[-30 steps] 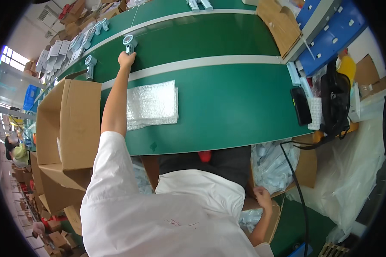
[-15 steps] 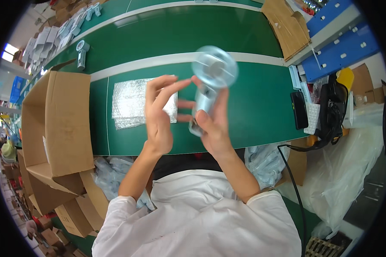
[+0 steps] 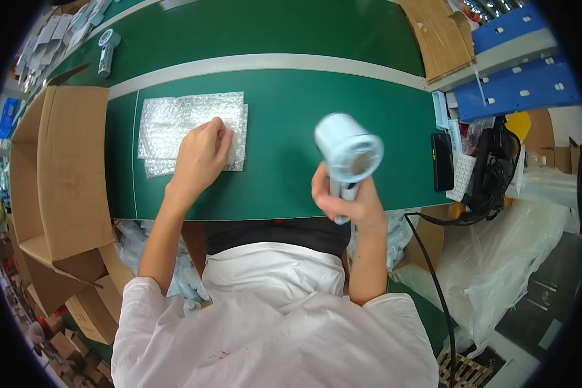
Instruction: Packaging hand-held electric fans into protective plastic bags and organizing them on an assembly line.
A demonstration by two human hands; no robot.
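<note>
A light blue hair dryer (image 3: 348,150) with a wide round barrel is in my right hand (image 3: 352,202). Its handle is wrapped by my fingers, and the barrel's open end tilts up toward me, slightly blurred. Over the stack of silvery bubble-wrap sheets (image 3: 187,110) on the green table, my left hand (image 3: 202,154) is closed, its fingers curled and pressed together. Whether they pinch the top sheet is hidden. The sheets overlap unevenly and lie flat.
An open cardboard box (image 3: 74,171) stands at the left table edge. A similar blue dryer (image 3: 107,53) lies on the far green belt (image 3: 271,29). To the right are a black phone (image 3: 441,161), a white keyboard (image 3: 460,176) and a black bag (image 3: 495,165) with a cable.
My left hand has left the hair dryer and moved left over the bubble wrap, its fingers closing. My right hand has carried the dryer lower and to the right, turning its barrel.
</note>
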